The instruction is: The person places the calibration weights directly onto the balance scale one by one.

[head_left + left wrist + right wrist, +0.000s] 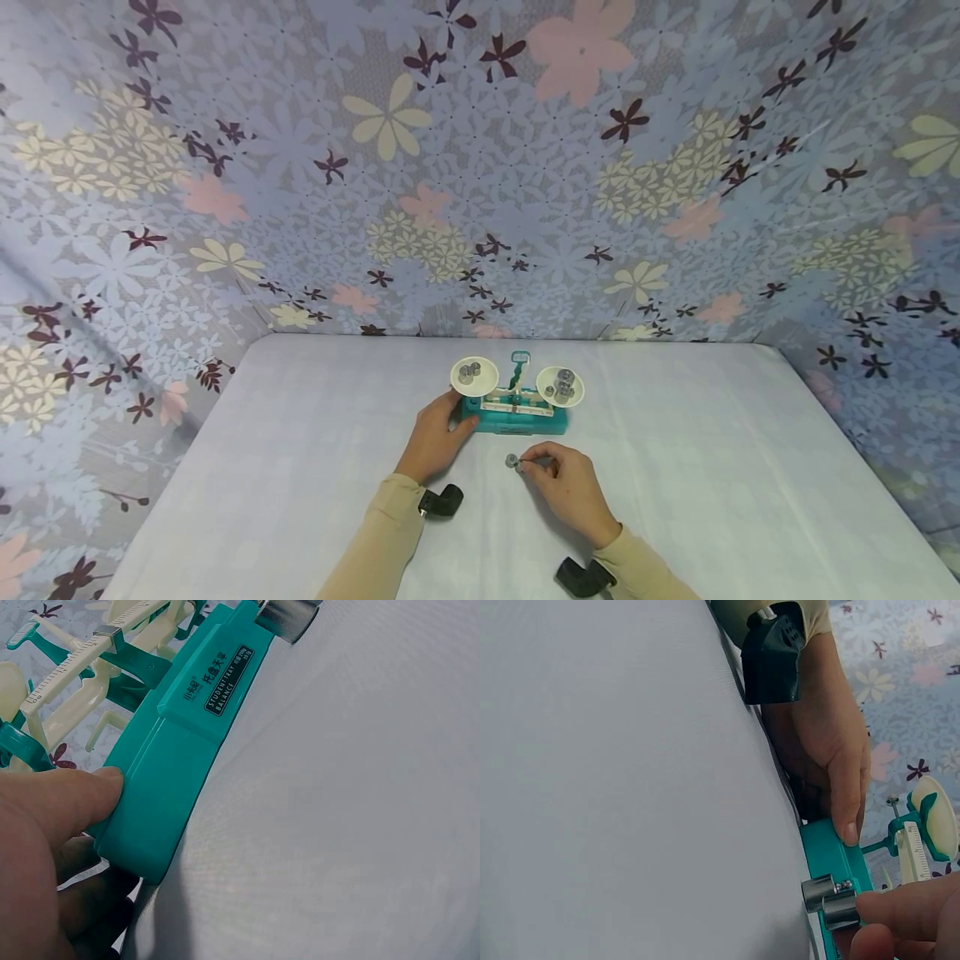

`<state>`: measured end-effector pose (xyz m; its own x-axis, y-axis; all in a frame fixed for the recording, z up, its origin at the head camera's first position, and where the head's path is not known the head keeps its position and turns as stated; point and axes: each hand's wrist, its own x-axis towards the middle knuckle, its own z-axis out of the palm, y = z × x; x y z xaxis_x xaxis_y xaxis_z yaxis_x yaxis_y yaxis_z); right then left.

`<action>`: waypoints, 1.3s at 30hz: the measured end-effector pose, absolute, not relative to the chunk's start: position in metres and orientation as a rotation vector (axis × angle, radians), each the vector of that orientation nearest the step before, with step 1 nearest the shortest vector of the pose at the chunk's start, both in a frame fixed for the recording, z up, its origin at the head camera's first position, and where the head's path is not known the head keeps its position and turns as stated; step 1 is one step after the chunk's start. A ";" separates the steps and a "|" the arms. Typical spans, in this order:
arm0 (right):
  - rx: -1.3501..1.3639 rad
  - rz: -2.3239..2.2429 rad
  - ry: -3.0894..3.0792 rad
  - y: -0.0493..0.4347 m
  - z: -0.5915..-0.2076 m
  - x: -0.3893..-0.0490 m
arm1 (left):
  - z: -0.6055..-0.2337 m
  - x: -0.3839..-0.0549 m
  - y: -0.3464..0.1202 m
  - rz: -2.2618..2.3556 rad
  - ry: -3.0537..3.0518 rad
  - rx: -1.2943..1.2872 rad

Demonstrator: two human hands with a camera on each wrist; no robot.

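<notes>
A teal tray balance [521, 423] stands on the table, its two cream pans raised at either end. My left hand [435, 437] grips the left end of its base, thumb [82, 796] on the front and fingers behind. The left pan [487, 380] bears small metal weights [466, 375]; several more lie in the right pan [551, 377]. In front of the base, my right hand [567, 487] pinches a shiny cylindrical metal weight [841, 910] between thumb and fingertips. Another metal weight [817, 894] stands right beside it.
A white cloth covers the table [712, 450], with flowered fabric [480, 192] rising behind and at both sides. Each wrist wears a black camera mount [442, 502]. The balance's upright pointer [520, 360] stands between the pans.
</notes>
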<state>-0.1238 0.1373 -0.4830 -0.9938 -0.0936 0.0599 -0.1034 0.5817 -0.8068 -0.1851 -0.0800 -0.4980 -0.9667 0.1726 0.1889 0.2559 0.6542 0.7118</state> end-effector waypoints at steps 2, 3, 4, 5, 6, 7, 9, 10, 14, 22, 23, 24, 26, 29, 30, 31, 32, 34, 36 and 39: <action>0.169 1.421 -2.784 0.137 -0.482 -0.123 | -0.499 -0.185 -0.080 -1.205 -2.758 -0.365; 0.169 1.422 -2.782 0.137 -0.481 -0.123 | -0.499 -0.185 -0.080 -1.204 -2.755 -0.367; 0.169 1.423 -2.780 0.137 -0.481 -0.123 | -0.499 -0.185 -0.080 -1.203 -2.752 -0.369; 0.169 1.426 -2.777 0.137 -0.480 -0.123 | -0.499 -0.185 -0.081 -1.204 -2.750 -0.370; 0.171 1.428 -2.774 0.137 -0.479 -0.123 | -0.499 -0.185 -0.081 -1.204 -2.750 -0.371; 0.173 1.432 -2.770 0.137 -0.478 -0.123 | -0.499 -0.185 -0.081 -1.207 -2.749 -0.370; 0.177 1.438 -2.764 0.136 -0.476 -0.122 | -0.499 -0.185 -0.081 -1.211 -2.752 -0.363; 0.178 1.442 -2.762 0.136 -0.475 -0.122 | -0.498 -0.185 -0.081 -1.210 -2.755 -0.361; 0.187 1.454 -2.752 0.135 -0.470 -0.121 | -0.498 -0.185 -0.080 -1.199 -2.768 -0.349; 0.237 1.465 -2.711 0.132 -0.459 -0.122 | -0.495 -0.183 -0.080 -1.193 -2.759 -0.357; 0.247 1.464 -2.705 0.132 -0.458 -0.122 | -0.495 -0.183 -0.080 -1.193 -2.758 -0.358; 0.256 1.462 -2.699 0.131 -0.457 -0.123 | -0.495 -0.183 -0.080 -1.197 -2.757 -0.358; 0.273 1.455 -2.690 0.130 -0.455 -0.123 | -0.495 -0.184 -0.080 -1.201 -2.757 -0.359; 0.294 1.440 -2.675 0.128 -0.452 -0.124 | -0.495 -0.184 -0.079 -1.199 -2.757 -0.361; 0.304 1.437 -2.668 0.128 -0.451 -0.125 | -0.496 -0.184 -0.079 -1.198 -2.761 -0.355; 0.315 1.432 -2.662 0.127 -0.450 -0.125 | -0.496 -0.184 -0.079 -1.195 -2.761 -0.354; 0.324 1.428 -2.654 0.126 -0.449 -0.126 | -0.496 -0.184 -0.079 -1.192 -2.762 -0.349; 0.347 1.428 -2.635 0.124 -0.447 -0.127 | -0.496 -0.184 -0.079 -1.190 -2.759 -0.346; 0.371 1.428 -2.617 0.122 -0.445 -0.128 | -0.496 -0.184 -0.079 -1.188 -2.750 -0.350; 0.393 1.439 -2.600 0.119 -0.443 -0.129 | -0.496 -0.184 -0.079 -1.183 -2.736 -0.368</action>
